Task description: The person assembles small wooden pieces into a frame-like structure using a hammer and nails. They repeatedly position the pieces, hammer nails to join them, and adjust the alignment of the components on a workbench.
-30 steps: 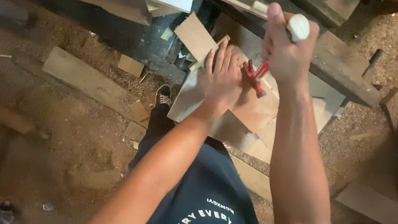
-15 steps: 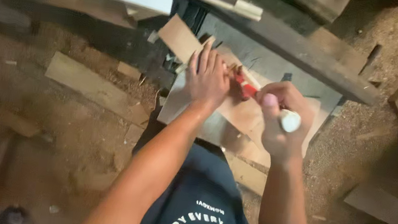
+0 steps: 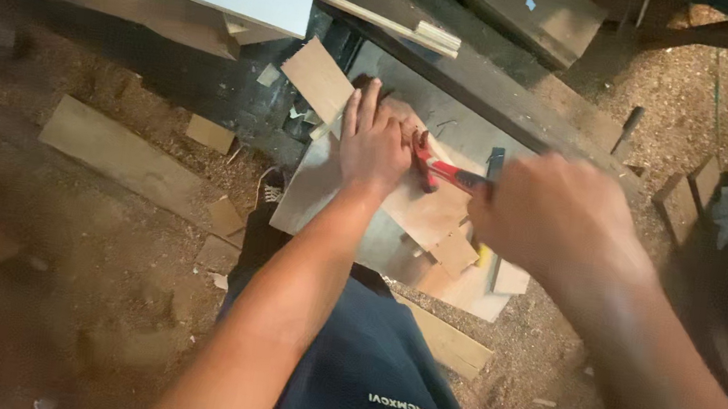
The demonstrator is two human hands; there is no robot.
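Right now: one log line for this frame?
left hand flat on plywood piece | right hand grips red-handled hammer, head at piece | wood offcuts on sawdust floor

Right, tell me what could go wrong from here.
1. The left hand lies flat on the thin wood piece, right beside the red hammer head; a slightly off blow could hit the fingers.
2. The right hand is motion-blurred mid-swing, so aim may be loose.
3. The workpiece sits on stacked loose offcuts, which might shift when struck.
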